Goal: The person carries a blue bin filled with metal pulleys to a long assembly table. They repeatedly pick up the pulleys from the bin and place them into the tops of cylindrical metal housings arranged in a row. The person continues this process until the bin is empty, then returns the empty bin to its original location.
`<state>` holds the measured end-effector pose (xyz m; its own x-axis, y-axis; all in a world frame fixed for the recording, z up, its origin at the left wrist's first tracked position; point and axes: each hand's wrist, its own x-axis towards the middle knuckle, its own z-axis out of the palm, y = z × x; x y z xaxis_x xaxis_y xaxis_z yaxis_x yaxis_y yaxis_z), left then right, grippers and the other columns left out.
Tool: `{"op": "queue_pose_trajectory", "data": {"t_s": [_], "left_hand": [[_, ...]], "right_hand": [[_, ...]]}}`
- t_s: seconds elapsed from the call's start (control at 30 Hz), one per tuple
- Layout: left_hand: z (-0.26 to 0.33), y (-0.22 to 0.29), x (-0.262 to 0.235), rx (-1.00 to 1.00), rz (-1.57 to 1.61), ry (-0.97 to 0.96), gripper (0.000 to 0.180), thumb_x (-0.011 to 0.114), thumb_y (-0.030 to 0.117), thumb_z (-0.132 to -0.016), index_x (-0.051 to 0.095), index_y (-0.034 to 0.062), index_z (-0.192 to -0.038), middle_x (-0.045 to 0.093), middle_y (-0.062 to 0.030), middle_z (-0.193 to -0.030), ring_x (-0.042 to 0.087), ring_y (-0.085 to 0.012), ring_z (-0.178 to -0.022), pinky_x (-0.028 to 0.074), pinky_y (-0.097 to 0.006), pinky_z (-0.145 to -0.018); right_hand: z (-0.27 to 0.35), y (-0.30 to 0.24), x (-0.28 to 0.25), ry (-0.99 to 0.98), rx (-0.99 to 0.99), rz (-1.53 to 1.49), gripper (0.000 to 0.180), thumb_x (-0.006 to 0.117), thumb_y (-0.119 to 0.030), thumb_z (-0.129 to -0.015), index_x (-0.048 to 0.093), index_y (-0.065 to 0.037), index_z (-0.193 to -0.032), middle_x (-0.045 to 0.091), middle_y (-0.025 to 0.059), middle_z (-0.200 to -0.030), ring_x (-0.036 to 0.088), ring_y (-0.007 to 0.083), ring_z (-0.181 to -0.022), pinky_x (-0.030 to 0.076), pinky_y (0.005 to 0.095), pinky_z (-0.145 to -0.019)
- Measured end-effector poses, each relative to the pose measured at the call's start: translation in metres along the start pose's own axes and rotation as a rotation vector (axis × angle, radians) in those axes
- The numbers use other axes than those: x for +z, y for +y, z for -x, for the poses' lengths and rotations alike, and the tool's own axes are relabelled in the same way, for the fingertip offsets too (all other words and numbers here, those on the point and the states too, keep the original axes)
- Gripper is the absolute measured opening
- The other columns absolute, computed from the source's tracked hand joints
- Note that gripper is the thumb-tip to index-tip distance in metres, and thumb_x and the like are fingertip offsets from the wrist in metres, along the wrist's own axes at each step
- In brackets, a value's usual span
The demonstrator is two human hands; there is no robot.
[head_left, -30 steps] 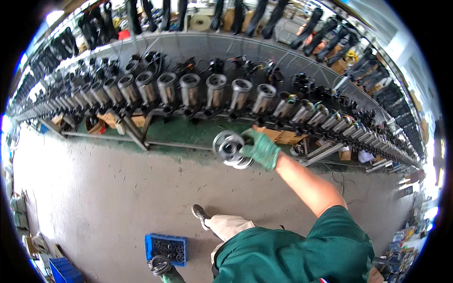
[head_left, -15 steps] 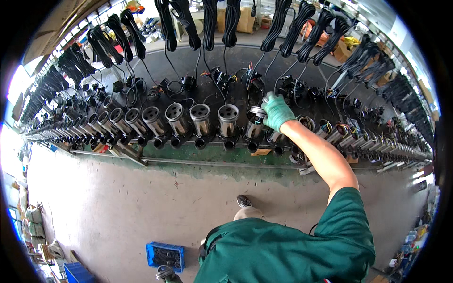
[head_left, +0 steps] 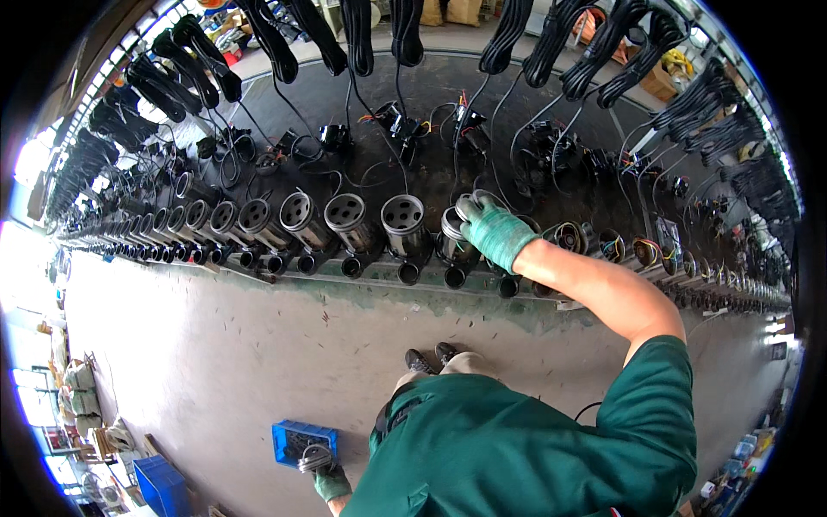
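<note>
Resting our right hand (head_left: 494, 231) on the top of a cylinder (head_left: 457, 250), we stood at the near edge of a long dark bench (head_left: 439, 82), gloved fingers bent over the silver rim. The glove hid the contact, so we could not tell whether that hand grasped anything or merely lay against the metal. Our left hand (head_left: 330, 484), low and well apart from the bench, was closed around several round caps (head_left: 316, 459), gathered in a stack near a blue box (head_left: 280, 446) on the floor (head_left: 215, 345).

The cylinder stood in the near row, between neighbours with holed lids (head_left: 403, 214) to the left and others with coloured wires (head_left: 570, 239) at their mouths to the right. Farther back on the bench lay wired parts (head_left: 403, 129), with bundled black cables (head_left: 409, 34) hanging beyond.

We judged the caps to be metal: stiff, not fragile, light enough singly, heavier when stacked, and apt to slide on one another. The surest hold seemed to be the outer rim, thumb and fingers on opposite sides. The cylinder looked rigid, smooth and heavier than a cap, best steadied by its side wall just below the rim.
</note>
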<state>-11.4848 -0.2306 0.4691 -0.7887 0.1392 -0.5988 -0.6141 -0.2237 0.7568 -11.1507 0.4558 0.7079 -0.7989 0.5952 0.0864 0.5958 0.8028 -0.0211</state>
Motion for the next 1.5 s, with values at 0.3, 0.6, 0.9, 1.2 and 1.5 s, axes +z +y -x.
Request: {"op": "queue_pose_trajectory", "data": {"t_s": [0.3,0.6,0.9,1.2,1.5], "left_hand": [[-0.069,0.008,0.102,-0.024,0.004,-0.218,0.043,0.065,0.02,-0.099,0.057,0.0186,-0.141,0.067,-0.0086,-0.124,0.066,-0.0262,-0.106,0.058,-0.04,-0.084],[-0.082,0.023,0.165,-0.041,0.051,-0.439,0.048,0.078,0.01,-0.086,0.061,0.0119,-0.131,0.069,-0.0073,-0.118,0.068,-0.0243,-0.098,0.058,-0.035,-0.075],[-0.101,0.032,0.163,-0.059,-0.028,-0.475,0.045,0.07,0.009,-0.091,0.059,0.0082,-0.134,0.068,-0.0083,-0.121,0.067,-0.0233,-0.103,0.058,-0.034,-0.083],[-0.109,0.036,0.167,-0.088,-0.073,-0.485,0.043,0.068,0.009,-0.092,0.058,0.007,-0.134,0.068,-0.0085,-0.122,0.067,-0.0227,-0.105,0.058,-0.034,-0.084],[-0.107,0.028,0.181,-0.107,-0.094,-0.514,0.042,0.065,0.008,-0.093,0.058,0.0057,-0.135,0.068,-0.0087,-0.122,0.066,-0.0221,-0.106,0.057,-0.033,-0.086]], "right_hand": [[-0.004,-0.022,-0.029,-0.053,-0.032,0.294,0.032,0.063,-0.008,-0.083,0.066,0.006,-0.112,0.056,0.0169,-0.129,0.055,0.0413,-0.124,0.06,0.0433,-0.086],[-0.008,-0.025,-0.046,-0.155,-0.064,0.337,0.035,0.073,-0.01,-0.073,0.074,-0.001,-0.107,0.053,0.0154,-0.136,0.055,0.0407,-0.125,0.058,0.0411,-0.093],[0.021,0.012,-0.055,-0.002,-0.026,0.358,0.022,0.062,-0.014,-0.082,0.074,-0.003,-0.096,0.056,0.0179,-0.136,0.057,0.0399,-0.118,0.057,0.0405,-0.092],[0.068,-0.001,-0.031,-0.347,0.113,0.462,0.025,0.062,-0.009,-0.083,0.076,-0.005,-0.103,0.055,0.0115,-0.137,0.058,0.0368,-0.117,0.057,0.0422,-0.092],[0.078,0.015,-0.028,-0.25,0.273,0.065,0.042,0.058,-0.013,-0.093,0.06,-0.015,-0.134,0.054,0.0147,-0.136,0.06,0.038,-0.117,0.055,0.0458,-0.096]]}}
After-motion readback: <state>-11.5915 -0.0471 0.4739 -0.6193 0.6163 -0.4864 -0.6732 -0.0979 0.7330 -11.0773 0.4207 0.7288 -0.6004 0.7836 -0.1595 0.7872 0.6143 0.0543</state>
